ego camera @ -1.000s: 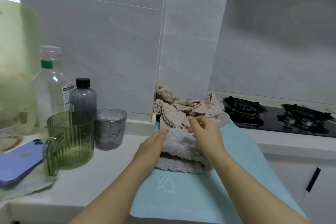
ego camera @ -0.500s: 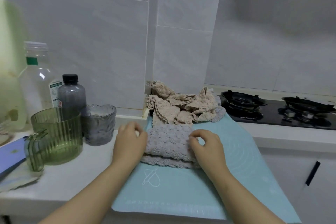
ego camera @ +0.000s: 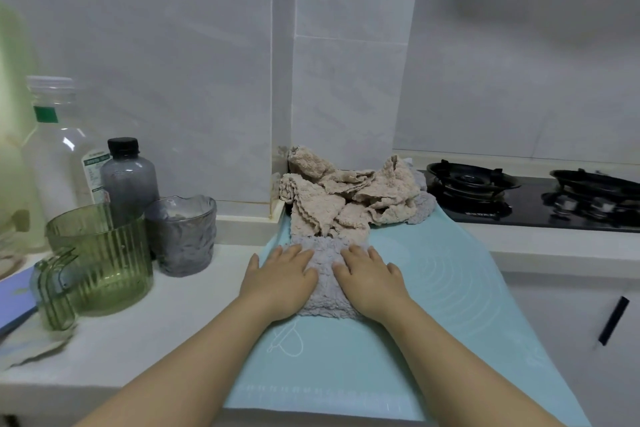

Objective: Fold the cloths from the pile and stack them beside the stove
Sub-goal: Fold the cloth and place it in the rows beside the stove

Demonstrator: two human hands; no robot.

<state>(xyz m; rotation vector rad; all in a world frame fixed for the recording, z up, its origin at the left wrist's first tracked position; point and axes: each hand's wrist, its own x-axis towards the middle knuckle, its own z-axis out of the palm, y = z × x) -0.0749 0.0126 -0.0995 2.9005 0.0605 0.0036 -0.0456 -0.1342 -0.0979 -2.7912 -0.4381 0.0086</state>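
Observation:
A folded grey-lilac cloth (ego camera: 325, 274) lies on the light blue mat (ego camera: 450, 288). My left hand (ego camera: 280, 279) rests flat on its left side and my right hand (ego camera: 370, 281) lies flat on its right side, fingers spread, palms down. Behind it a crumpled pile of beige cloths (ego camera: 349, 198) sits against the tiled wall corner, with a grey cloth edge showing at its right. The black gas stove (ego camera: 526, 198) is to the right of the pile.
Left of the mat stand a grey textured cup (ego camera: 181, 236), a green ribbed jug (ego camera: 100, 253), a dark bottle (ego camera: 128, 180) and a clear bottle (ego camera: 59, 149). A purple phone (ego camera: 14, 302) lies at the far left. A white cabinet with a black handle (ego camera: 613, 321) is below right.
Both hands went from pinching the cloth's sides to lying flat on top of it. The folded cloth now sits lower and flatter on the mat.

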